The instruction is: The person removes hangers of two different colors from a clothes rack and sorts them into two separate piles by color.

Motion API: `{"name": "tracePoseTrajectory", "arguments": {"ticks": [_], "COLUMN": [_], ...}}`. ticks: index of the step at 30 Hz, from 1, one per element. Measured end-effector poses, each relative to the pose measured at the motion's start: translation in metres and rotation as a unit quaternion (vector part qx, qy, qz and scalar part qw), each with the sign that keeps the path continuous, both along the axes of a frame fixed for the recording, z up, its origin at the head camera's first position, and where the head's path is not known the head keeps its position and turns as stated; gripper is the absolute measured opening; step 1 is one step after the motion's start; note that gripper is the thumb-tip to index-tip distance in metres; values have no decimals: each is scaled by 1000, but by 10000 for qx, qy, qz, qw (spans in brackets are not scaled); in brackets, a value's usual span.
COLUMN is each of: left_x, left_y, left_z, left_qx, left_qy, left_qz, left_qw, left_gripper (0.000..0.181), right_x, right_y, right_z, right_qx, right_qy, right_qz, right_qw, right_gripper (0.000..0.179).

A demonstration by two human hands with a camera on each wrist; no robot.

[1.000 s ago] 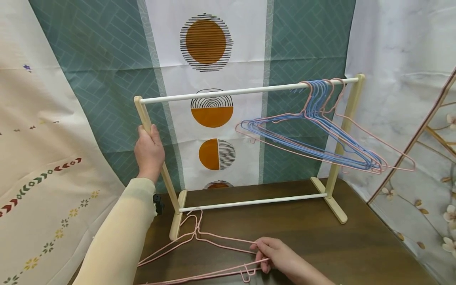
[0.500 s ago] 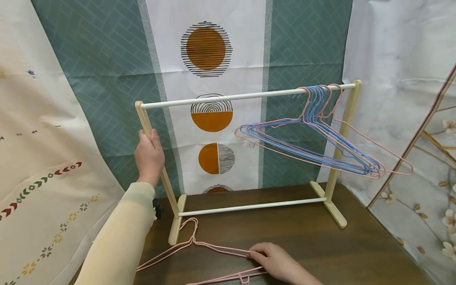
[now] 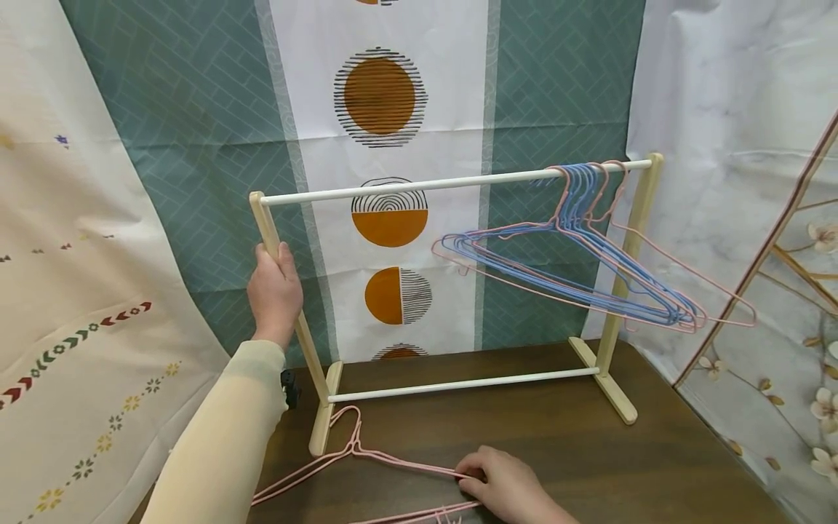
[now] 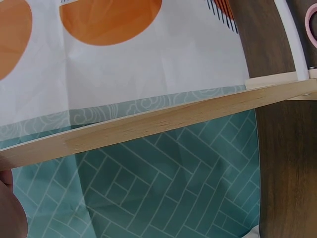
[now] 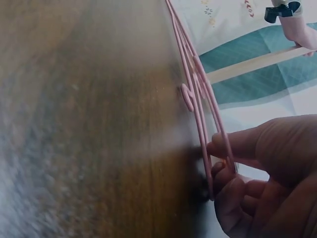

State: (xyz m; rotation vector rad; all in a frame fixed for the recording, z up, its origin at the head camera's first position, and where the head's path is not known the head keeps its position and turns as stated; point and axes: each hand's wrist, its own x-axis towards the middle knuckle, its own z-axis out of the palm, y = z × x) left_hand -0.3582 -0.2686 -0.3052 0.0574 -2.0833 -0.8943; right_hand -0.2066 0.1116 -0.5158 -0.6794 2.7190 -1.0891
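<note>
My left hand [image 3: 273,295] grips the left wooden post [image 3: 308,351] of a small garment rack, around its upper part. In the left wrist view that post [image 4: 163,121] runs across the picture, with only a bit of the hand showing at the edge. Low over the table, my right hand [image 3: 503,482] holds pink wire clothes hangers [image 3: 409,463] by one corner, their hooks pointing at the rack's left foot. The right wrist view shows thumb and fingers curled about the ends of the pink wires [image 5: 202,124]. The hangers' lower left part is out of the head view.
Several blue and pink hangers [image 3: 576,218] hang bunched at the right end of the rack's white top bar [image 3: 425,185]. A white lower bar [image 3: 458,384] joins the feet above the dark wooden table [image 3: 589,466]. Patterned cloths [image 3: 550,94] surround the back and sides.
The pink hangers' hooks have come together, having been spread apart a second ago. My right hand has sunk slightly with them. The left hand keeps its grip, and the head view has tilted up.
</note>
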Motion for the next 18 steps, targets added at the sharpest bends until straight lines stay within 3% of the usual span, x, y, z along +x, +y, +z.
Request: {"name": "tracePoseTrajectory", "arguments": {"ticks": [10, 18], "left_x": [1, 2], "left_y": [-6, -2], "left_z": [-1, 0], "left_qx": [18, -57], "left_qy": [15, 132], "left_qz": [34, 43], "left_qw": [10000, 9999], "left_gripper": [66, 64], "right_x": [2, -1], "right_y": [1, 3], "right_z": [-1, -6], "right_qx": [257, 254], "right_qy": [897, 872], "right_qz": [-343, -577], "right_qw": [9951, 9942], "right_gripper": [16, 22]}}
